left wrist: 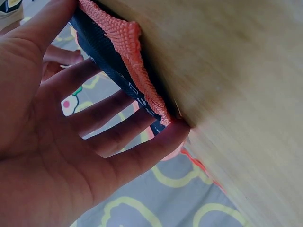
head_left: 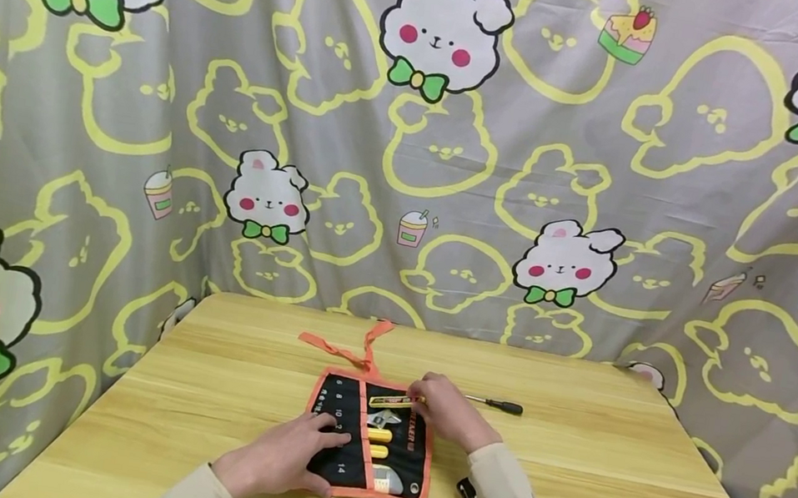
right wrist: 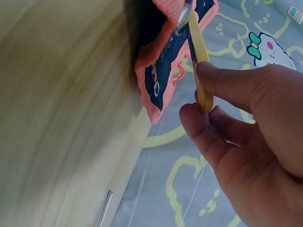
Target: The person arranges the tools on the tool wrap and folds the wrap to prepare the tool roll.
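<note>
A black tool roll with orange trim [head_left: 402, 461] lies spread on the table. My left hand [head_left: 292, 452] rests on its left part, fingers spread, thumb by the near edge; the left wrist view shows the hand [left wrist: 90, 127] along the orange border [left wrist: 142, 80]. Between thumb and fingers, my right hand [head_left: 440, 406] pinches one end of a flat yellow utility knife [head_left: 388, 402] over the roll's upper pockets. Up close, the right hand [right wrist: 246, 118] holds the knife [right wrist: 200, 45] by its end. An adjustable wrench [head_left: 384, 419] and yellow handles [head_left: 380, 435] stick out of the pockets.
A black-handled screwdriver [head_left: 503, 407] lies right of the roll, beyond the right wrist. A small black object [head_left: 466, 492] sits beside the right forearm. Orange ties [head_left: 340, 351] trail from the roll's far edge. A patterned curtain [head_left: 455, 164] hangs behind the wooden table [head_left: 608, 445].
</note>
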A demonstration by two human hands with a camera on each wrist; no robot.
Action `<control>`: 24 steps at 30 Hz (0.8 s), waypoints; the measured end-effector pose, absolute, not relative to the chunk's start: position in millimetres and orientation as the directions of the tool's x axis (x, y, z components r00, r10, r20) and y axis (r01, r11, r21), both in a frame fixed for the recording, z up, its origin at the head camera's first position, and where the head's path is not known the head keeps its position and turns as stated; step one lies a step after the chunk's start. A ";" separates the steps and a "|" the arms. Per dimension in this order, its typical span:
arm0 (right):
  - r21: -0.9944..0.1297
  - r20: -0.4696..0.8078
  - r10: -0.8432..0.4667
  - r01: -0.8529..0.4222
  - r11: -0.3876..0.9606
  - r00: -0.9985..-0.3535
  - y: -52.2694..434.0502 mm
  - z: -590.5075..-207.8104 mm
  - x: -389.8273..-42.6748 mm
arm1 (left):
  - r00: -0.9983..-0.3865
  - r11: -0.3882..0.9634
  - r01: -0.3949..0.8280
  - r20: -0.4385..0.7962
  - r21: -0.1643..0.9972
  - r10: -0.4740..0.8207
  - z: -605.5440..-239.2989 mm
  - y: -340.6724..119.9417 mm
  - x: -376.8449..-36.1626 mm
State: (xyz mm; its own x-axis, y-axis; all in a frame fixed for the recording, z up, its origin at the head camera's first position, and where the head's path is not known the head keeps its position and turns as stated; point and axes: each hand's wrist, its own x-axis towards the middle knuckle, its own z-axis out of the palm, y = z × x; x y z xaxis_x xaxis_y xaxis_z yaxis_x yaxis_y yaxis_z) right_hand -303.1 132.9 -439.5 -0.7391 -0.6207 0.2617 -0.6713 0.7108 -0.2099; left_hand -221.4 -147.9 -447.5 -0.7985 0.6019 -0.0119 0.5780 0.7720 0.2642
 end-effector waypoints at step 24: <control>-0.310 0.182 -0.672 -0.691 0.653 -0.718 133.5 -434.0 -300.5 | -0.798 0.771 0.574 -0.023 0.275 0.602 -447.3 -148.4 -222.5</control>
